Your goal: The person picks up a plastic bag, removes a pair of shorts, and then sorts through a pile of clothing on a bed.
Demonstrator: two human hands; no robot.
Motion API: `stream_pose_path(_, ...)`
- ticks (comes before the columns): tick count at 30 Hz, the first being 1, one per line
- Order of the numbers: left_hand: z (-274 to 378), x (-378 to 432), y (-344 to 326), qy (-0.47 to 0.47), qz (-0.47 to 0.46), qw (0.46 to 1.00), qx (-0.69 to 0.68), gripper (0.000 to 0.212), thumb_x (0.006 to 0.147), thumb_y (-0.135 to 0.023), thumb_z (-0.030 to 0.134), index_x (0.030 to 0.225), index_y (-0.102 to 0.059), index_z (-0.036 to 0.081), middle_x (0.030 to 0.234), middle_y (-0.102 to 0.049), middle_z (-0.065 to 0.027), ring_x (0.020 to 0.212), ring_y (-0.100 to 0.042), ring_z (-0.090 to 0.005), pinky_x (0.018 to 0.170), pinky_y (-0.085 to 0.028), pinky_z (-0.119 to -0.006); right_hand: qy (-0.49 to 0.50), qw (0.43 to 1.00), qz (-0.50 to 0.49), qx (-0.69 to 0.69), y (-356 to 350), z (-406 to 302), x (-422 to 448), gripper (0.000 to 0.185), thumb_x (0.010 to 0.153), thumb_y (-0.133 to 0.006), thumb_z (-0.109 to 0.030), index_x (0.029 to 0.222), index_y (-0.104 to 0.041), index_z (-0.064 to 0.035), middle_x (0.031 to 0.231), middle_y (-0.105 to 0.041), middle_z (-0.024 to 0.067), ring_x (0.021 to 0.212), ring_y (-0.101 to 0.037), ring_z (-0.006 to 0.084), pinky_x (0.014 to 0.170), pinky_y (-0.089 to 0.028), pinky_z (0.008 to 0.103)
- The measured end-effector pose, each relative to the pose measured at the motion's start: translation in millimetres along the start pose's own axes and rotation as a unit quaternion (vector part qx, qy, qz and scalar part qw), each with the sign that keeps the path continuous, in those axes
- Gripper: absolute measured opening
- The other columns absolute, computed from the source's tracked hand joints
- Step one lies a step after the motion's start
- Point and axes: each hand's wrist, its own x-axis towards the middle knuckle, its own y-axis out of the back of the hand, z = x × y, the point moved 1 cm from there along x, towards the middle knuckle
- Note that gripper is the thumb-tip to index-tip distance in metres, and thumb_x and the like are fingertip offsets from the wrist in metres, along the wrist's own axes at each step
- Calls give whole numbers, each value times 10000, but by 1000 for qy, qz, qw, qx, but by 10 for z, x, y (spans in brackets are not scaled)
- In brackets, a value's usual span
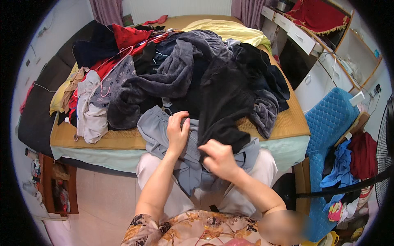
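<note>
A black garment (pixel 226 101) hangs off the front of the clothes pile, its lower end over my lap. My right hand (pixel 220 158), slightly blurred, has its fingers closed at the left edge of this black cloth. Under it a grey garment with a drawstring (pixel 154 126) spreads from the bed edge across my knees. Against the grey cloth rests my left hand (pixel 178 130), thumb raised and fingers bent; whether it grips any fabric is hidden. Just beyond, a dark grey plush garment (pixel 160 80) lies bunched over other dark clothes.
A woven mat (pixel 123 140) covers the bed. Left on the pile are a pink hanger (pixel 106 89), white clothing (pixel 87 117) and red cloth (pixel 129 37). A yellow sheet (pixel 221 27) lies behind. To the right stand a blue quilted seat (pixel 331 117) and a fan (pixel 384 147).
</note>
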Motion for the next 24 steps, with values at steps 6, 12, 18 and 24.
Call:
stream_pose_path(6,-62,123,-422,257,-73,928,-261,692,831,-710,311,1388,-408,33,1208,-592,-189,1050,-595,-218,912,-451,-303,10,962,-244,-119,-809,257,-594,119,728,-585,-61,818,-584,16,866,-590,153,715,-634,328,595,-530,422)
stream_pose_path(12,-166,437,-518,278,-132,918,-251,554,735,-587,-48,1285,-519,-24,1171,-621,-162,1064,-596,-222,923,-459,-310,-85,941,-303,-121,-1159,482,-741,164,809,-554,-71,917,-582,49,942,-610,217,870,-626,389,707,-515,477)
stream_pose_path(18,19,335,698,250,57,754,-605,381,711,-425,-64,1045,-607,-27,1042,-659,-125,1018,-611,-256,922,-478,-358,-80,987,-140,18,-577,203,-603,243,782,-662,-152,998,-660,-39,911,-664,133,792,-642,330,688,-520,407)
stream_pose_path(24,-431,-711,1127,408,143,792,-432,339,683,-401,-86,957,-586,-12,993,-638,-103,933,-597,-206,848,-477,-331,-136,973,-178,54,-185,135,-507,134,773,-657,-147,835,-677,-30,809,-660,150,739,-655,307,650,-514,378)
